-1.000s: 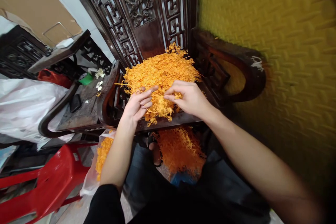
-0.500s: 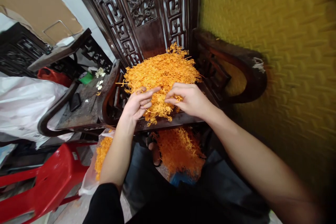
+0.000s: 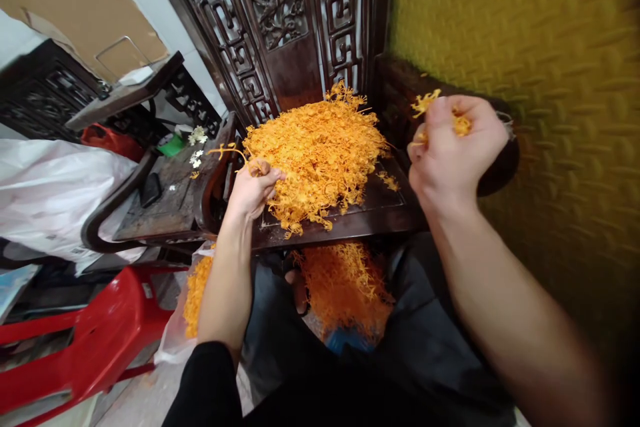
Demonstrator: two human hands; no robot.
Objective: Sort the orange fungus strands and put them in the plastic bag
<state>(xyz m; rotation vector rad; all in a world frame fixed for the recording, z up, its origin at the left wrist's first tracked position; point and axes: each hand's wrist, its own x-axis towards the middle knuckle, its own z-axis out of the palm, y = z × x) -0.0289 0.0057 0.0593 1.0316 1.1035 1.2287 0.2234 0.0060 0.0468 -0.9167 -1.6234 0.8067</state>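
Observation:
A heap of small orange branching sprigs (image 3: 320, 140), plastic by the look of them, covers much of the dark wooden chair seat (image 3: 380, 207). At the heap's left front edge is my left hand (image 3: 251, 188), closed, with an orange stem (image 3: 227, 149) sticking out to the left above it. Its fingertips touch or nearly touch the heap. My right hand (image 3: 453, 147) is raised to the right, over the chair's armrest, and closed around orange sprig pieces (image 3: 426, 103) that poke out between its fingers. A few loose sprigs (image 3: 389, 180) lie on the seat between heap and hand.
The carved chair back (image 3: 280, 20) rises behind the heap, beside a yellow patterned surface (image 3: 550, 33). Below the seat is another orange mass (image 3: 347, 287) near a blue bag. At left are a white bag of orange pieces (image 3: 197, 293), a red plastic chair (image 3: 110, 327) and a phone (image 3: 150, 190).
My right hand has moved from the heap up and right, closing on orange pieces. The left has drawn slightly away from the centre, its fingers now curled in. The view has shifted slightly.

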